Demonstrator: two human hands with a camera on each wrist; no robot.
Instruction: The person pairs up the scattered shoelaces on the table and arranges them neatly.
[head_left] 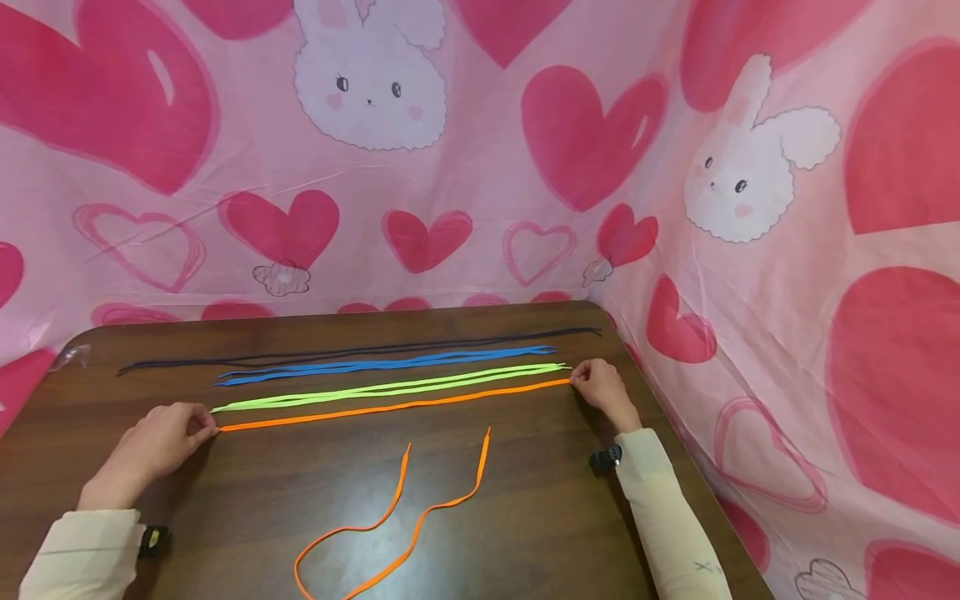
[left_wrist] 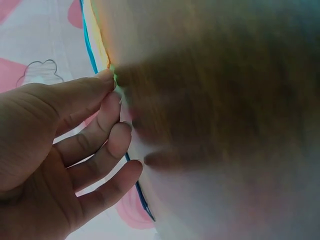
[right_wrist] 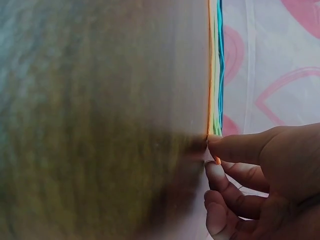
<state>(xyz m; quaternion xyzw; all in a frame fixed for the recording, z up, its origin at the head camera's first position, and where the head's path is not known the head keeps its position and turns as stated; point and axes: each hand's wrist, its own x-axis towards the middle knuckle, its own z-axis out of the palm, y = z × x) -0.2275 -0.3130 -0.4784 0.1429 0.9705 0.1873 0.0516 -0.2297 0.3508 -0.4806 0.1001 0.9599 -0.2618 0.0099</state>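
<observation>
Both hands are on one orange lace (head_left: 393, 406), stretched straight across the brown table (head_left: 225, 517): the left hand (head_left: 161, 442) pinches its left end between thumb and fingertip, and the right hand (head_left: 603, 390) pinches the right end the same way, the other fingers loosely curled. Nearer the person, a second orange lace (head_left: 405, 517) lies loose in a wavy loop, touched by neither hand.

To lay the held lace well, I would judge it best to keep both pinches low on the wood and the pull even, so it settles straight and just beside the green lace (head_left: 390, 386) without crossing it.

Beyond the green one lie a blue lace (head_left: 386, 364) and then a dark lace (head_left: 360, 348) (all roughly parallel), with the pink heart-and-rabbit cloth (head_left: 480, 167) behind.

Only the head view shows the whole row and the loose lace. The wrist views, blurred on the table side, show the grips up close: the left fingers (left_wrist: 107, 107) at the lace end, the right fingers (right_wrist: 235, 147) nipping an orange tip.
</observation>
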